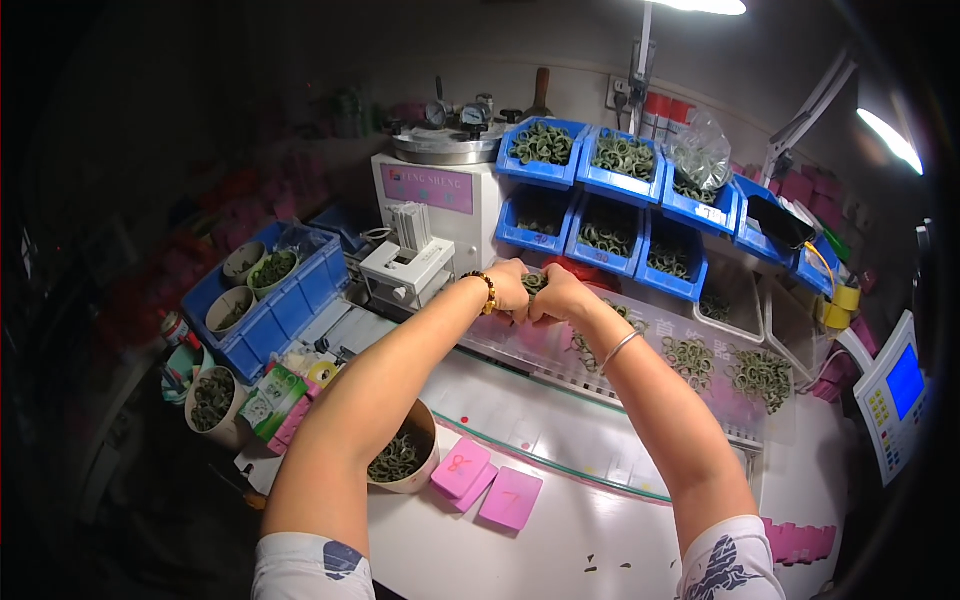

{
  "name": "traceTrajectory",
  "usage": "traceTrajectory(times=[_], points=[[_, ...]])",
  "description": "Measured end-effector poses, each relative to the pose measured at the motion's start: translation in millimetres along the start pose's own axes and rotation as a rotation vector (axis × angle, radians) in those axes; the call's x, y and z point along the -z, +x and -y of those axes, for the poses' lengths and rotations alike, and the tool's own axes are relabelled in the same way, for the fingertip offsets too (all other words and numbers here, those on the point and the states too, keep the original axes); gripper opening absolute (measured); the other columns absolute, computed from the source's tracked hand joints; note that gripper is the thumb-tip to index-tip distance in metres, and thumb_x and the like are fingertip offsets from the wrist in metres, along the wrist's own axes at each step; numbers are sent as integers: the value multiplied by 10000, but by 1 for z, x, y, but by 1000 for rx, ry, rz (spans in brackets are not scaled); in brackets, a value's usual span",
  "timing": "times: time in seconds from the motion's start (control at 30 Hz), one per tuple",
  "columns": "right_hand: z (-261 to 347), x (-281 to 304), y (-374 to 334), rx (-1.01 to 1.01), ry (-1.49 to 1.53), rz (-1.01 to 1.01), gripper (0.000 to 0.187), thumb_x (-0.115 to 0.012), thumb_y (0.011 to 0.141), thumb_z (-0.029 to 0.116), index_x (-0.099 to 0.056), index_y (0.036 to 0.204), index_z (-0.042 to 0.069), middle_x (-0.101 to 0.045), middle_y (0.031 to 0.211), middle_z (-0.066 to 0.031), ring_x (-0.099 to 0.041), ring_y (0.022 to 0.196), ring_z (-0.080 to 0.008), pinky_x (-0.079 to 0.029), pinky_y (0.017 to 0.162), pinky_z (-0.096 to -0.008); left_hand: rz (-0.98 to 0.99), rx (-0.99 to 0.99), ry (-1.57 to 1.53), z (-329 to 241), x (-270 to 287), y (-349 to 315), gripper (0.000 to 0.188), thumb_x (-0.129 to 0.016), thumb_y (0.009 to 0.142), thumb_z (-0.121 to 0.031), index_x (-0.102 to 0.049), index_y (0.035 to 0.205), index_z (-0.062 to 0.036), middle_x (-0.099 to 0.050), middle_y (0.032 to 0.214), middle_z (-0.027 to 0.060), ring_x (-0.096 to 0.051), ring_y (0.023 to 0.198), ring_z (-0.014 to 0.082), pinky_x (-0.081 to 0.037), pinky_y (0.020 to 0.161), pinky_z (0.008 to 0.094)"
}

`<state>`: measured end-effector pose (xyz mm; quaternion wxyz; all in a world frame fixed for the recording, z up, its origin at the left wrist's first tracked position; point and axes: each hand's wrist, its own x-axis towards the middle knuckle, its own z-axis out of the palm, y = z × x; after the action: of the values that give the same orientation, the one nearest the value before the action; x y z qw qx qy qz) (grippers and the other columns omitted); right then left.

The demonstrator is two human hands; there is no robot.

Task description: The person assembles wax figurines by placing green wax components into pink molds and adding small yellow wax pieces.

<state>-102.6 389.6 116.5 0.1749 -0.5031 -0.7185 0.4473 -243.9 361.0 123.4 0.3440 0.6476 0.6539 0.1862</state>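
My left hand (508, 288) and my right hand (562, 294) meet over the far left part of a translucent tray (640, 310). Their fingers are curled around a small clump of green ring-shaped pieces (535, 284); the fingertips partly hide it. Loose piles of the same kind of piece lie farther right on the tray, one pile (688, 362) near its middle and another pile (760, 376) toward its right end. A red bag or dish (580, 270) sits just behind my right hand.
Blue bins (625, 165) of green pieces are stacked behind the tray. A white machine (405, 265) stands left of my hands. Near my left forearm is a round tub (425, 462), beside pink numbered blocks (511, 498). At right, a scale display (893, 395) borders the bench.
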Motion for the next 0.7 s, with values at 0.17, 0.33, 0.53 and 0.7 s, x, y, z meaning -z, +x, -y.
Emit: traceTrajectory(times=[0.17,0.33,0.53,0.7], points=[[-5,0,6,-33,39,-51,646,-749,620,-97,-492,1209,-24,-632,1041,-162,-698,861,-260,-635,660,-367,-19,27,-141,-1,1,0,628,-818,533,55,-596,1118,6,-681,904,127,-683,720,197,-580,586,345],[8,4,-4,-28,83,-55,634,-728,633,-108,-491,1213,-10,-631,1044,-157,-699,875,-270,-640,677,-383,-37,-34,-217,3,5,1,699,-806,528,100,-546,1171,12,-668,935,130,-677,745,201,-588,621,336],[36,6,-33,39,167,-28,606,-692,632,-111,-472,1191,-32,-601,999,-149,-702,859,-265,-645,702,-358,-82,-100,-321,-7,29,-31,444,-781,514,104,-651,929,14,-658,808,81,-647,682,165,-562,557,317],[62,-11,-74,152,240,106,552,-680,649,-59,-476,1162,-77,-634,931,-170,-701,701,-229,-591,551,-319,-55,-57,-245,-11,50,-99,596,-775,551,93,-566,1107,42,-653,913,113,-656,756,185,-575,648,311]])
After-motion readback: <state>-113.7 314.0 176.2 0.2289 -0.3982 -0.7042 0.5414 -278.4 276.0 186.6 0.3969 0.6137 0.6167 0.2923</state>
